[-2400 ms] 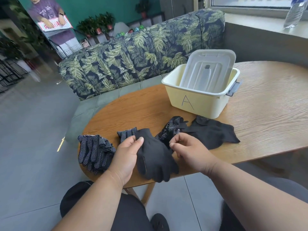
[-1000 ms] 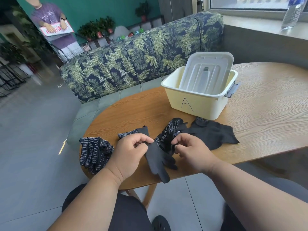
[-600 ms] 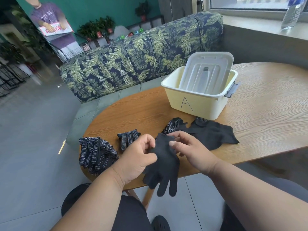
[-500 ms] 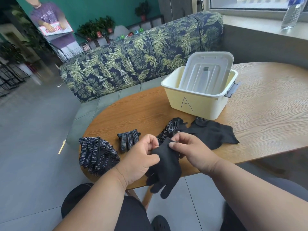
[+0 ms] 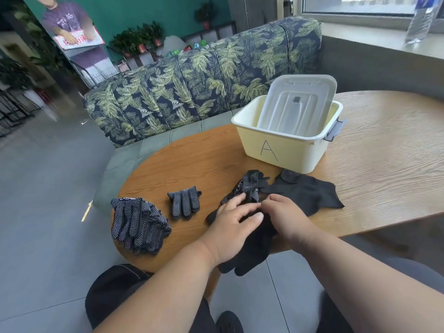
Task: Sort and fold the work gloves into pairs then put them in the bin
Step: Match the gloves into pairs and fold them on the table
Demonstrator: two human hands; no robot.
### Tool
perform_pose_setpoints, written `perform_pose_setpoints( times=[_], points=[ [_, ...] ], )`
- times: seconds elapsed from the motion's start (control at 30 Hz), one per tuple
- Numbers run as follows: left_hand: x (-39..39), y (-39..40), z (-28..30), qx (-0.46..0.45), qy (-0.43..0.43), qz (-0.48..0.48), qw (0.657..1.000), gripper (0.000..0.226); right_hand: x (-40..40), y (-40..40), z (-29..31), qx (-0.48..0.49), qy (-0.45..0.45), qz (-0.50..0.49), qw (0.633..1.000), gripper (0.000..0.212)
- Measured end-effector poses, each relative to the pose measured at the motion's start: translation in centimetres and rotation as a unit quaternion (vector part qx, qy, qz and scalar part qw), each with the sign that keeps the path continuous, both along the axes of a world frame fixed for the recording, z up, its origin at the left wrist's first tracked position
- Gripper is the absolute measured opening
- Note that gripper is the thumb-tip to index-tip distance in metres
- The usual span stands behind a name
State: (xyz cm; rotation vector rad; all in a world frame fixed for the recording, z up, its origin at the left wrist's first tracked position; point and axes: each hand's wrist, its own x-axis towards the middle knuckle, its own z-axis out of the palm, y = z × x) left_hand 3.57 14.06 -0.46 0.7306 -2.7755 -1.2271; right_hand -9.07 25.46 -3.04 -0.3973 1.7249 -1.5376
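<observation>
Near the bin (image 5: 283, 152), the left hand (image 5: 230, 231) lies flat with straight fingers on a plain black glove (image 5: 252, 255) while the right hand (image 5: 286, 217) pinches it, apparently mid-fold; next it likely needs its mate.

Wooden table (image 5: 384, 164), rounded near end. On it: cream bin (image 5: 286, 152) marked "A"; heap of dotted gloves (image 5: 138, 224) at left edge; folded dotted glove (image 5: 185, 203) beside it; plain black gloves (image 5: 305, 191) just before the bin.
</observation>
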Motion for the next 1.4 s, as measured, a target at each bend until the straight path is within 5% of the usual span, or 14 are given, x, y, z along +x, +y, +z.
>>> perform_pose_setpoints(
  times=[0.1,0.2,0.4,0.6,0.87,1.2,1.4],
  points=[
    [-1.0,0.1,-0.4,-0.019,-0.017,0.023,0.999,0.052,0.0,0.1,0.0,0.027,-0.005,0.004,1.0,0.005],
    [-0.9,-0.7,-0.1,-0.01,0.071,0.102,0.992,0.048,0.0,0.2,0.1,0.029,-0.005,-0.012,0.999,0.006],
    [2.3,-3.5,3.2,-0.021,0.262,0.292,0.92,0.033,-0.1,0.1,0.5,0.025,0.002,-0.026,0.999,0.005],
    [4.3,-6.9,7.4,0.067,0.374,0.338,0.861,0.038,0.6,-0.3,0.6,0.002,0.0,-0.021,1.0,0.011],
    [5.2,-7.5,8.8,0.133,0.337,0.349,0.864,0.036,0.7,0.2,0.9,-0.001,0.011,-0.024,1.0,0.015],
    [3.7,-4.0,6.9,0.04,0.233,0.328,0.915,0.033,0.5,-0.1,0.8,-0.018,-0.001,-0.026,0.999,0.01],
    [0.9,2.6,3.2,0.114,0.136,0.265,0.948,0.035,0.8,0.0,1.0,-0.082,-0.039,0.022,0.996,0.01]
  ],
)
